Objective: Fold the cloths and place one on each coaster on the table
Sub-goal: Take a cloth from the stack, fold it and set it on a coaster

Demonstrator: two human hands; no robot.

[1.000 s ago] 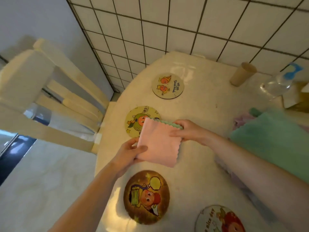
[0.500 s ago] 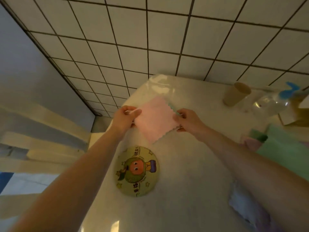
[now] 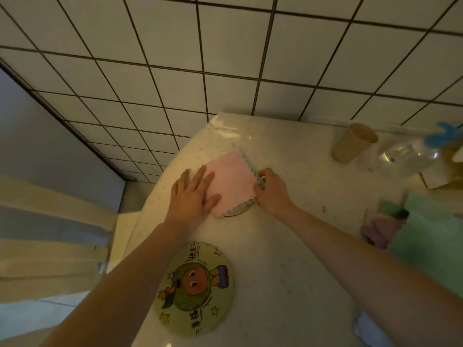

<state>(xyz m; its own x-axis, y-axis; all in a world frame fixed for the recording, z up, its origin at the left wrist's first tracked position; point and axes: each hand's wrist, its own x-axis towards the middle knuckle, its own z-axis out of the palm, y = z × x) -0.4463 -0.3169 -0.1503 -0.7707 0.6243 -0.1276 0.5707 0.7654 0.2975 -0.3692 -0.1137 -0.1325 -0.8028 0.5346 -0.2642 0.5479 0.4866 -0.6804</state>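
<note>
On the table [image 3: 295, 246], your pink cloth [image 3: 231, 181] has come down onto the far coaster [image 3: 239, 212]; a second ago you held it aloft. Left hand [image 3: 191, 196] presses it flat, fingers straight; right hand [image 3: 271, 190] pinches its edge. Near coaster [image 3: 194, 289] waits bare.

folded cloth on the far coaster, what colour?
Pink on top, with a green scalloped underside showing at the edges of the folded cloth; head view.
</note>
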